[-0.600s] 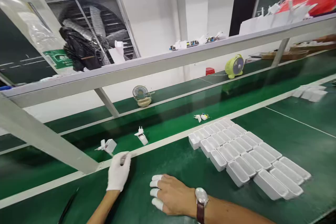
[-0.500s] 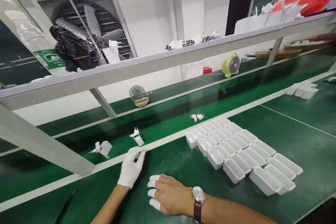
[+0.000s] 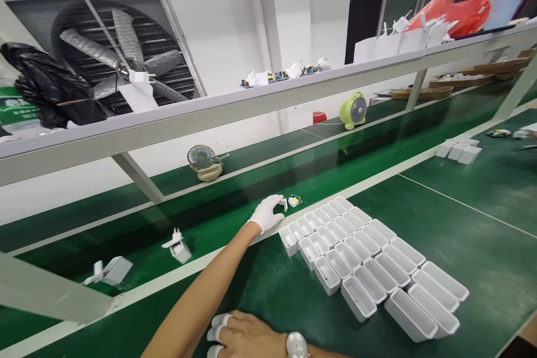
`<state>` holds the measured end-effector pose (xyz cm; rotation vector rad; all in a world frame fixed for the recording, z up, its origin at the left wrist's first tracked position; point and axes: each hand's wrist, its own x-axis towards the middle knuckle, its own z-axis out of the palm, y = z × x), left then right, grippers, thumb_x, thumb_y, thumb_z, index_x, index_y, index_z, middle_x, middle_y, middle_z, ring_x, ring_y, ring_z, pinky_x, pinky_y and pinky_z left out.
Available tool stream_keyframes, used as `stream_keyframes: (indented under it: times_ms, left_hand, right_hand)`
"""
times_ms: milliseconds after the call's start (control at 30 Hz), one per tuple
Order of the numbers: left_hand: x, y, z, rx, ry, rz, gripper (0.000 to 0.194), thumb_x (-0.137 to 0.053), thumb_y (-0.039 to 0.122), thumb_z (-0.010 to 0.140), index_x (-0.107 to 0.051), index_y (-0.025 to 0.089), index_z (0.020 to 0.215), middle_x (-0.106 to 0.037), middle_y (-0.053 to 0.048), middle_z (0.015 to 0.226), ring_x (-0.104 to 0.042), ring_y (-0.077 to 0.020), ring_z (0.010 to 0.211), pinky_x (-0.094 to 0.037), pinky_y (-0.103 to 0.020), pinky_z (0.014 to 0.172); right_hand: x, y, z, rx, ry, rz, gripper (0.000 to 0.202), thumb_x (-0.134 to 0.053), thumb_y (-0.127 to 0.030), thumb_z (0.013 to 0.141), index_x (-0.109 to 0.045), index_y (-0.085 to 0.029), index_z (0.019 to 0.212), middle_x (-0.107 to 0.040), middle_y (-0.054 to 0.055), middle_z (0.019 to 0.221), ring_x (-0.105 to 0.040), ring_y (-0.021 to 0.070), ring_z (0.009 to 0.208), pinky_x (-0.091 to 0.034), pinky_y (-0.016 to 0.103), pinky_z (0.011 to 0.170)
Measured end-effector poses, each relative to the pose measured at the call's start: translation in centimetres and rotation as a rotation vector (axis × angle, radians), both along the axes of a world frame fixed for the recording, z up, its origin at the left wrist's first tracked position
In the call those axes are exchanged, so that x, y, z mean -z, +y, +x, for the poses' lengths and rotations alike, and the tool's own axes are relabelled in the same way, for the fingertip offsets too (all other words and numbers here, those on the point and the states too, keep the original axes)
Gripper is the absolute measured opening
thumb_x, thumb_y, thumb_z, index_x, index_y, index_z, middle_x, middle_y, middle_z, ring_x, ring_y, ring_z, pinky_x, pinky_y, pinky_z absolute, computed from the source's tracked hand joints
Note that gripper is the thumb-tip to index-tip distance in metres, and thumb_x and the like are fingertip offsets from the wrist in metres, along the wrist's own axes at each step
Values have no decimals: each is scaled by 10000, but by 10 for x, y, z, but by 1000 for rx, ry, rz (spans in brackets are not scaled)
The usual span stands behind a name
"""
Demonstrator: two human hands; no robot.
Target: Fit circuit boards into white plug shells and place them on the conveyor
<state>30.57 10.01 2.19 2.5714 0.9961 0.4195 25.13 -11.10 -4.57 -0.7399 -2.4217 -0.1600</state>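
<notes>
My left hand (image 3: 266, 215), in a white glove, reaches over the pale rail to the green conveyor belt. Its thumb and fingers are apart, right beside a small white plug piece (image 3: 284, 204); whether they touch it I cannot tell. Just right of that piece lies a small circuit board (image 3: 295, 200) with coloured parts. My right hand (image 3: 237, 335), with white finger cots and a watch, lies flat on the green table at the bottom edge, holding nothing. Rows of open white plastic cases (image 3: 352, 257) stand on the table to the right.
Two white plug adapters, one upright (image 3: 179, 249) and one tilted (image 3: 111, 271), lie on the belt at left. A shelf rail (image 3: 210, 117) with a slanted post crosses above. A beige fan (image 3: 205, 162) and a green fan (image 3: 352, 111) stand behind. More white cases (image 3: 458, 150) lie far right.
My left hand has moved right and forward, from the near table edge to the plug piece on the belt, its fingers spreading. The view has turned right; my right hand still rests on the table.
</notes>
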Motion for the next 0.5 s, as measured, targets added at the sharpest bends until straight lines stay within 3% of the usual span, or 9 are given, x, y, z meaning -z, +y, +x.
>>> stream_keyframes:
  times_ms: [167,267,367,500]
  left_hand:
    - [-4,6,31,-7,83,-74,549,-747,415,720,-665,239,1233,-694,-103,1224,-668,-279,1067,-519,-349,902]
    - [-14,7,27,-66,107,-101,429,-716,440,735,-718,210,1097,-745,-89,1022,-685,-237,841,-505,-309,751]
    - [-33,1,1,-140,117,-113,375,-690,491,749,-734,199,980,-742,-59,878,-663,-216,756,-469,-294,684]
    - [-56,-27,-59,-271,127,-139,417,-684,601,725,-715,208,861,-722,-25,800,-652,-204,733,-441,-274,632]
  right_hand:
    - [0,8,2,-38,-119,-70,324,-713,-470,872,-599,-206,723,-671,-9,813,-612,166,728,-510,324,666]
    - [2,5,3,-22,-59,-72,325,-703,-492,868,-610,-206,746,-693,3,926,-632,182,875,-523,329,767]
    - [2,-1,4,11,40,-41,306,-616,-511,913,-639,-207,891,-689,31,1154,-584,211,1133,-501,334,915]
    - [-4,-9,7,45,77,-27,271,-518,-424,968,-643,-187,924,-702,50,1124,-591,218,1128,-488,336,940]
